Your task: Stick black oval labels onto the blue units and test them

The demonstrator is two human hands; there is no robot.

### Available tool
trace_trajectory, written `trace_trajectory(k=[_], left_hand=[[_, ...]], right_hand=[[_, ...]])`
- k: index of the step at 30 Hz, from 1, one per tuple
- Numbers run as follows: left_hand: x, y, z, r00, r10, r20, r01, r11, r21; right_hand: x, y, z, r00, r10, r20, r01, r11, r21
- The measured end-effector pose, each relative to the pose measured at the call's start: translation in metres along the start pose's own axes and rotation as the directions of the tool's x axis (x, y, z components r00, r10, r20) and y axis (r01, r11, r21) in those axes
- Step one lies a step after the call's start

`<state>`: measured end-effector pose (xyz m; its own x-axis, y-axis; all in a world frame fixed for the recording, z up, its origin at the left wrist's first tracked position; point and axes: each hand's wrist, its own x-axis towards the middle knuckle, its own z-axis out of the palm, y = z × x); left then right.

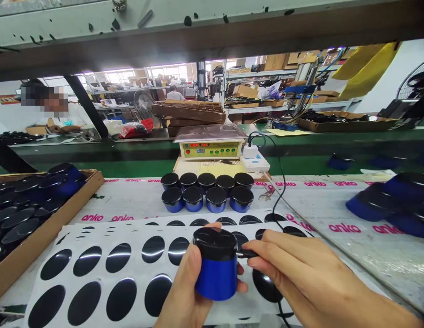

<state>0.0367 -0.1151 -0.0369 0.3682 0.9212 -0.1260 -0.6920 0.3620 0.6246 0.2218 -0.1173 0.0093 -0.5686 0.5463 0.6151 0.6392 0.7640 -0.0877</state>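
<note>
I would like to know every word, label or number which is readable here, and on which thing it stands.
"anko": pink, repeated, on the white table covering.
Too small or blurred to read: markings on the yellow-fronted instrument.
Also unreadable: white marks on the blue-and-black device in the left hand; the red sign at far left.

Blue canister, upright, black top, black plug at its side

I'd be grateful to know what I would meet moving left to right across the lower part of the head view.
Cardboard box → held blue-and-black unit → black connector → right hand → heap of units
</note>
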Motion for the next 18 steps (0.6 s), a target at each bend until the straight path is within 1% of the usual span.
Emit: trace_trajectory(k=[3, 5, 8, 9, 10, 11, 12, 13, 14, 15, 16, 17, 18], left_hand=[[-0.003, 0.001, 0.0, 0.998, 0.057, -0.015, -0.053, 0.984, 0.172], [-0.006, 0.002, -0.001, 0.998, 0.065, -0.023, -0.054, 0.942, 0.331], [-0.008, 0.005, -0.003, 0.996, 0.088, 0.0, -0.075, 0.841, 0.536], [-0.008, 0.006, -0.004, 0.994, 0.108, 0.021, -0.099, 0.788, 0.607], [-0.008, 0.007, -0.005, 0.988, 0.145, 0.052, -0.14, 0.708, 0.693], [-0.007, 0.008, -0.006, 0.976, 0.193, 0.104, -0.2, 0.586, 0.785], [-0.006, 0.009, -0.007, 0.951, 0.252, 0.179, -0.275, 0.423, 0.864], [-0.005, 0.009, -0.007, 0.907, 0.317, 0.277, -0.357, 0.23, 0.905], [-0.004, 0.009, -0.007, 0.842, 0.373, 0.39, -0.432, 0.032, 0.901], [-0.003, 0.008, -0.006, 0.759, 0.411, 0.506, -0.491, -0.149, 0.858], [-0.002, 0.007, -0.005, 0.668, 0.425, 0.611, -0.534, -0.298, 0.791], [-0.002, 0.005, -0.004, 0.579, 0.424, 0.697, -0.565, -0.408, 0.717], [-0.003, 0.002, -0.003, 0.499, 0.416, 0.76, -0.589, -0.481, 0.65]], right_hand=[[-0.003, -0.002, 0.004, 0.999, -0.035, -0.024, 0.031, 0.989, -0.144], [-0.005, -0.005, 0.006, 0.998, -0.049, -0.043, 0.039, 0.977, -0.209], [-0.009, -0.01, 0.007, 0.998, -0.005, -0.065, -0.006, 0.985, -0.17], [-0.011, -0.011, 0.007, 0.998, 0.028, -0.061, -0.036, 0.99, -0.138], [-0.014, -0.011, 0.008, 0.997, 0.064, -0.053, -0.069, 0.992, -0.104], [-0.017, -0.011, 0.008, 0.994, 0.097, -0.045, -0.1, 0.992, -0.071], [-0.022, -0.01, 0.01, 0.991, 0.127, -0.043, -0.129, 0.99, -0.05], [-0.027, -0.008, 0.012, 0.988, 0.15, -0.043, -0.152, 0.988, -0.041], [-0.033, -0.006, 0.015, 0.984, 0.168, -0.057, -0.171, 0.984, -0.043], [-0.04, -0.005, 0.018, 0.981, 0.182, -0.069, -0.185, 0.982, -0.047], [-0.046, -0.004, 0.022, 0.977, 0.195, -0.08, -0.2, 0.979, -0.05], [-0.053, -0.004, 0.026, 0.973, 0.211, -0.093, -0.216, 0.975, -0.047], [-0.059, -0.004, 0.03, 0.966, 0.233, -0.11, -0.238, 0.971, -0.035]])
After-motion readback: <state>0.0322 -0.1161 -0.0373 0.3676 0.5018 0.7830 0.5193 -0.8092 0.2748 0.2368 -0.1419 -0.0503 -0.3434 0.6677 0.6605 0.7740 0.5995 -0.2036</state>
